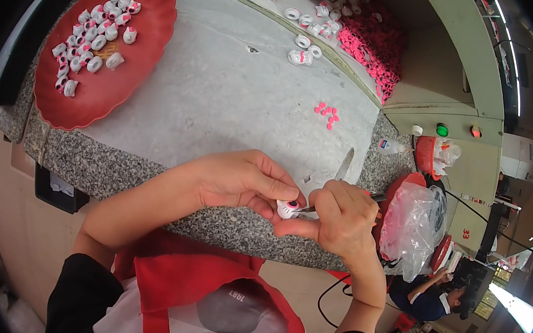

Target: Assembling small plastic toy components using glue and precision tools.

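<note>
A grey speckled counter [221,100] fills the upper middle of the frame. A red scalloped tray [140,56] at upper left carries small white-and-pink caps. At lower centre, the left hand [242,181] pinches a small white cap [287,209] between thumb and fingers, while the right hand [345,217], closed around a thin blade tool [345,166], touches the cap.

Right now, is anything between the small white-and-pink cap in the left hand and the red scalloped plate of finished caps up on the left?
Nothing visible stands in the way. The small white-and-pink cap is pinched in the left hand, with the right hand holding a thin metal tool against it. Only bare grey counter lies toward the red scalloped plate.
</note>
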`<state>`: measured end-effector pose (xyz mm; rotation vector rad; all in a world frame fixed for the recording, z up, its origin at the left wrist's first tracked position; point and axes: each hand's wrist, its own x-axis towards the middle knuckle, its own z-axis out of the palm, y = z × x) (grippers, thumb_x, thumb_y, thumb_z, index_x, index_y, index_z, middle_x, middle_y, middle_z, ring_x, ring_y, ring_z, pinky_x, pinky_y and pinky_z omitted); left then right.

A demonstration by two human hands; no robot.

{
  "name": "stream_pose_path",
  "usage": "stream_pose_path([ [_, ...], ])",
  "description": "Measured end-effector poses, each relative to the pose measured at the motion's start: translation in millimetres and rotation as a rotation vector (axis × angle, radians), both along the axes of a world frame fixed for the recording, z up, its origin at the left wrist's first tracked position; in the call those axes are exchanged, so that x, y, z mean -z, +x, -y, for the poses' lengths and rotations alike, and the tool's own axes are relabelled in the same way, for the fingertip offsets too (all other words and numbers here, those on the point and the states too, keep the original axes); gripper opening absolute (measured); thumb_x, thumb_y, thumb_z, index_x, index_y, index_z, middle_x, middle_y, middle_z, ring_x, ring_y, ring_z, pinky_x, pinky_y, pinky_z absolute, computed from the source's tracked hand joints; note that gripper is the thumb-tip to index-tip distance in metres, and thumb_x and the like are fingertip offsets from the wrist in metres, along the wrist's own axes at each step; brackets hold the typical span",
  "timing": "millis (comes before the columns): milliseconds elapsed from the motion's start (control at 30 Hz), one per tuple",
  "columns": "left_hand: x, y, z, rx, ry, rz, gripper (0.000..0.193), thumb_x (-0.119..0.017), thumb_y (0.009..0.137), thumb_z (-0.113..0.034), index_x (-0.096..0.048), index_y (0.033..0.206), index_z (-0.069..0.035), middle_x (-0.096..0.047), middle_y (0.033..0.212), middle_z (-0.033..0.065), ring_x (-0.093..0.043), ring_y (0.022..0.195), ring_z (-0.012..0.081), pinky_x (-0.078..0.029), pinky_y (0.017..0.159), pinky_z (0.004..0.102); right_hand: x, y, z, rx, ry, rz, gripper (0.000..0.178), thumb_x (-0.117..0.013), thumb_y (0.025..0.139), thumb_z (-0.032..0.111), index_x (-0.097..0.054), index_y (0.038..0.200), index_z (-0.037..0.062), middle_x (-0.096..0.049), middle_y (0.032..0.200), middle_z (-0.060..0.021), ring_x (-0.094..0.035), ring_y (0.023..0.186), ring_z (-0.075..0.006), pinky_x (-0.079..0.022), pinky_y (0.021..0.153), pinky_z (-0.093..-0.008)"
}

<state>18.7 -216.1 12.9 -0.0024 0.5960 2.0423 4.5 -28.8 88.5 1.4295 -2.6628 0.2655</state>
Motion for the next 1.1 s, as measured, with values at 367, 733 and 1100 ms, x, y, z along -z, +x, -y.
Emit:
stream_pose_path([
  [367,0,-1,1,0.039,-0.007,0.002,0.023,-0.059,0.082,-0.016,-0.061,0.095,0.003,-0.063,0.087,0.0087,-0.06,0.075,0.0122,-0.049,0.064,0.0208,-3,7,2,-0.003,0.046,-0.057,0.051,-0.065,0.056,0.055,-0.041,0.057,0.0096,-0.035,0.051,-0.0009,-0.042,0.042,-0.0152,-0.031,0.037,-0.0277],
  [733,1,-2,1,0.039,0.005,-0.009,0.023,-0.059,0.082,-0.016,-0.061,0.096,0.003,-0.063,0.087,0.008,-0.06,0.075,0.0121,-0.049,0.064,0.0206,-3,8,2,0.018,-0.005,-0.048,0.054,-0.068,0.054,0.053,-0.038,0.057,0.0091,-0.033,0.051,-0.0005,-0.04,0.041,-0.0146,-0.03,0.036,-0.0271],
  [1100,1,-2,1,0.047,0.028,-0.027,0.024,-0.059,0.082,-0.016,-0.061,0.097,0.003,-0.063,0.087,0.0075,-0.06,0.074,0.0107,-0.049,0.063,0.0195,-1,10,0,0.04,0.006,-0.015,0.053,-0.068,0.055,0.053,-0.039,0.057,0.0087,-0.035,0.05,-0.001,-0.043,0.042,-0.0159,-0.032,0.037,-0.0271],
])
